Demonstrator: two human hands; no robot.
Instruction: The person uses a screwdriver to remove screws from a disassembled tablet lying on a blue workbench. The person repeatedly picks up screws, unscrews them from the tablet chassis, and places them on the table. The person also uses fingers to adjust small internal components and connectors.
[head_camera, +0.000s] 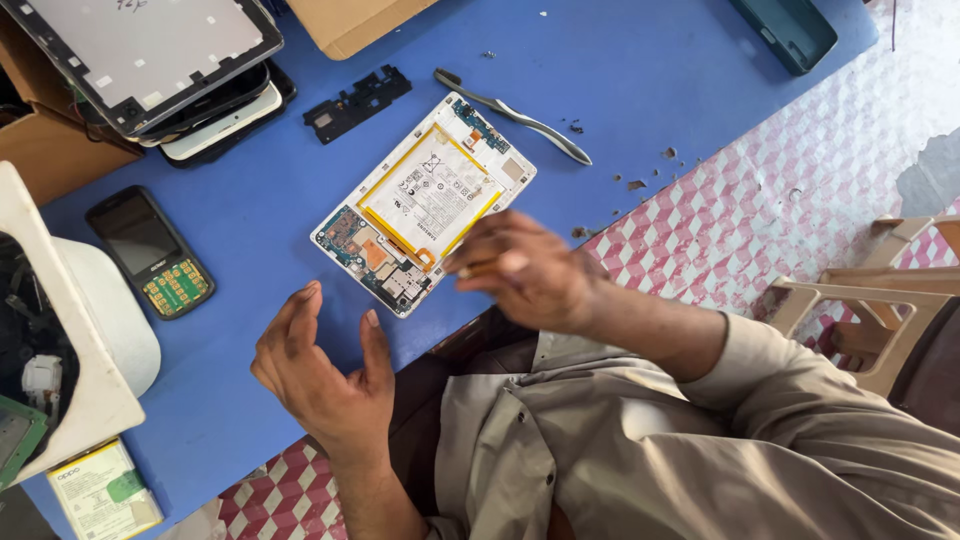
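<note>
Blue table (620, 60) carries everything. Far-left corner: stack of tablet shells and screens, top one a grey-backed panel in a dark frame (140, 45). Left edge: white plastic housing (95, 310) with loose parts inside.

Work piece is the opened white tablet with its back cover off (425, 200), lying diagonal mid-table, just back from the near edge. Yellow-bordered white battery (432, 190) fills the middle and is seated in the frame; green circuit boards show at both ends. Judging by that: back cover off, internals exposed, battery and boards not yet lifted out.

Black plastic bracket (357, 102) lies just beyond the tablet's far-left side, apart from it, looks like a removed inner cover. Grey metal tweezers (515, 115) lie beyond the tablet's far end, almost touching its corner. Small dark screws and debris (640, 180) scattered toward the right edge.

Dark keypad phone with green buttons (150, 252) sits left of the tablet, well apart. White-and-green battery pack (95, 490) at the near-left corner.

Right hand (520, 270) is motion-blurred over the tablet's near corner, fingers curled. Maybe something thin pinched at the fingertips, but can't tell what or whether it's gripping.

Left hand (320, 370) hovers at the near edge, left of the tablet, fingers loosely spread and half curled, holding nothing, not touching the tablet.
</note>
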